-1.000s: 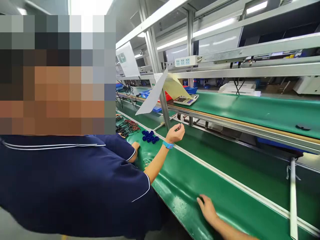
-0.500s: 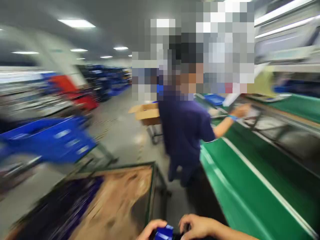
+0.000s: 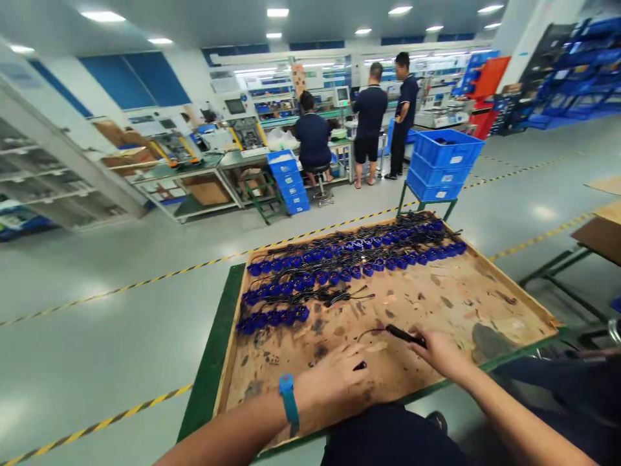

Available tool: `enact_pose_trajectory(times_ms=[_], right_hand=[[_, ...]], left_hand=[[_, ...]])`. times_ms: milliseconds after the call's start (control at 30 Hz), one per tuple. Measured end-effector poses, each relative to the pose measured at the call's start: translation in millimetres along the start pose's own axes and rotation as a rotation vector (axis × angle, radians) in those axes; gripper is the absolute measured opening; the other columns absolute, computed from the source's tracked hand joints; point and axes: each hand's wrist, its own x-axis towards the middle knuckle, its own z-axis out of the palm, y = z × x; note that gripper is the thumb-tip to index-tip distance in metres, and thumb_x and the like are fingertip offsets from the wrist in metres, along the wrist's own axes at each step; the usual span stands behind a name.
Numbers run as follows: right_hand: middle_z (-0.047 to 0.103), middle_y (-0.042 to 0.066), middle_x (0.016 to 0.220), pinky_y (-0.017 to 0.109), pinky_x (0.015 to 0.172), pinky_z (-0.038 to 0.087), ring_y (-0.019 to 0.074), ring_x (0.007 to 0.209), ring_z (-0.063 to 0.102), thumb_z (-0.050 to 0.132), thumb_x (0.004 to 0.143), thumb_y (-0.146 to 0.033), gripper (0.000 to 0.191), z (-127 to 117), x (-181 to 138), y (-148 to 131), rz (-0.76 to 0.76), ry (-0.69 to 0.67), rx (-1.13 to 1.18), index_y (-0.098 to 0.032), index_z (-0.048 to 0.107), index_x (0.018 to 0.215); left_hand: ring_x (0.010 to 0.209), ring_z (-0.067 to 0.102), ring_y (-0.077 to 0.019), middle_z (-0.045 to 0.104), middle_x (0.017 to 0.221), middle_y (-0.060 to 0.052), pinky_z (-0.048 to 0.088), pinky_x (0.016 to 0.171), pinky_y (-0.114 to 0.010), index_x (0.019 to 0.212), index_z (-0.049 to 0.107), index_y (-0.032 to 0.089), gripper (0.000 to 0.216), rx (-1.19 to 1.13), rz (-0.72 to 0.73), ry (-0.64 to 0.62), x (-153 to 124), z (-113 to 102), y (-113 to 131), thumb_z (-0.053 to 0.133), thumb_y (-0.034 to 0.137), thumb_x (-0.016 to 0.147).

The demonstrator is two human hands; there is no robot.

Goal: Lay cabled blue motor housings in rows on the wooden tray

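Note:
My left hand (image 3: pixel 337 375), with a teal band at the wrist, is palm down low over the wooden-bottomed tray table (image 3: pixel 436 307). Its fingers curl over something mostly hidden, and a small black end (image 3: pixel 359 366) shows beside them. To its right, my right hand (image 3: pixel 431 349) is closed on a black cable (image 3: pixel 406 336) whose thin wire end points left over the board. Beyond the hands, blue plastic parts (image 3: pixel 369 266) with black cables lie in rows, and a shorter row of blue parts (image 3: pixel 274 318) sits at the left.
A low wooden rim and a green frame (image 3: pixel 213 356) edge the table. Stacked blue crates (image 3: pixel 444 165) stand behind its far right corner. Three people are by the far benches, one seated person (image 3: pixel 313 139) among them. A brown carton (image 3: pixel 601 236) is at the right.
My view has swung from a co-worker beside the green conveyor to the tray table. My hands, earlier low in view near a blue part, are now apart over the board.

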Motion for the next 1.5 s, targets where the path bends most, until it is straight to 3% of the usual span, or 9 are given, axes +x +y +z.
enact_pose_trajectory(times_ms=[133, 267, 400, 500, 667, 767, 833, 1067, 1500], right_hand=[[0.072, 0.009, 0.101, 0.029, 0.083, 0.046, 0.0217, 0.096, 0.067, 0.053, 0.091, -0.026, 0.021, -2, 88, -56, -0.08, 0.002, -0.231, -0.019, 0.066, 0.107], [0.07, 0.014, 0.114, 0.032, 0.092, 0.045, 0.0238, 0.108, 0.064, 0.049, 0.094, -0.022, 0.029, 17, 137, -87, -0.034, 0.077, -0.318, -0.015, 0.064, 0.117], [0.07, 0.014, 0.116, 0.033, 0.093, 0.046, 0.0246, 0.109, 0.064, 0.052, 0.094, -0.028, 0.031, 55, 146, -92, -0.06, -0.004, -0.302, -0.015, 0.062, 0.121], [0.064, 0.016, 0.129, 0.034, 0.099, 0.044, 0.0255, 0.116, 0.061, 0.058, 0.093, -0.032, 0.046, 85, 142, -98, -0.12, -0.08, -0.24, -0.012, 0.054, 0.134], [0.055, 0.017, 0.141, 0.038, 0.104, 0.042, 0.0287, 0.127, 0.054, 0.069, 0.085, -0.045, 0.079, 118, 143, -133, -0.195, -0.138, -0.161, -0.016, 0.037, 0.151], [0.056, 0.017, 0.138, 0.04, 0.101, 0.045, 0.0308, 0.121, 0.057, 0.069, 0.084, -0.054, 0.083, 129, 151, -158, -0.18, -0.165, -0.192, -0.019, 0.037, 0.152], [0.058, 0.016, 0.135, 0.038, 0.098, 0.046, 0.0297, 0.117, 0.06, 0.066, 0.086, -0.055, 0.079, 133, 159, -171, -0.168, -0.182, -0.214, -0.019, 0.04, 0.151], [0.064, 0.013, 0.117, 0.035, 0.092, 0.046, 0.027, 0.108, 0.062, 0.061, 0.092, -0.046, 0.051, 140, 184, -197, -0.185, -0.191, -0.302, -0.021, 0.054, 0.136], [0.065, 0.012, 0.112, 0.034, 0.091, 0.046, 0.0272, 0.108, 0.061, 0.07, 0.085, -0.051, 0.054, 138, 195, -198, -0.242, -0.223, -0.284, -0.019, 0.058, 0.128]], left_hand=[[0.136, 0.047, -0.0272, 0.064, 0.123, -0.012, 0.043, 0.108, -0.045, 0.115, 0.062, 0.02, 0.023, 0.151, -0.136, 0.043, -35, 37, -51, 0.05, 0.014, 0.096], [0.138, 0.045, -0.0313, 0.061, 0.129, -0.017, 0.043, 0.108, -0.048, 0.123, 0.058, 0.017, 0.032, 0.185, -0.269, 0.054, -39, 42, -90, 0.049, 0.01, 0.094], [0.145, 0.036, -0.032, 0.048, 0.148, -0.019, 0.036, 0.115, -0.05, 0.137, 0.051, 0.019, 0.045, 0.178, -0.422, 0.051, -39, 42, -108, 0.048, 0.009, 0.093], [0.15, 0.028, -0.0307, 0.034, 0.158, -0.019, 0.032, 0.118, -0.05, 0.151, 0.036, 0.025, 0.061, 0.146, -0.53, 0.084, -56, 43, -114, 0.055, 0.018, 0.093], [0.151, 0.017, -0.0432, 0.022, 0.162, -0.024, 0.014, 0.118, -0.067, 0.155, 0.031, 0.028, 0.092, 0.221, -0.772, 0.108, -122, 28, -138, 0.073, 0.057, 0.079], [0.15, 0.015, -0.049, 0.021, 0.162, -0.026, 0.007, 0.114, -0.076, 0.154, 0.035, 0.027, 0.102, 0.293, -0.945, 0.062, -164, 21, -161, 0.077, 0.065, 0.069], [0.148, 0.019, -0.0495, 0.024, 0.16, -0.028, 0.011, 0.113, -0.075, 0.153, 0.037, 0.025, 0.103, 0.284, -1.023, 0.008, -184, 22, -172, 0.077, 0.066, 0.068], [0.129, 0.045, -0.0398, 0.047, 0.14, -0.025, 0.039, 0.103, -0.055, 0.146, 0.046, 0.019, 0.075, 0.204, -1.151, -0.096, -195, 32, -165, 0.064, 0.058, 0.085], [0.105, 0.052, -0.0382, 0.054, 0.11, -0.02, 0.039, 0.091, -0.052, 0.135, 0.055, 0.015, 0.073, 0.258, -1.308, -0.096, -177, 23, -156, 0.042, 0.071, 0.089]])
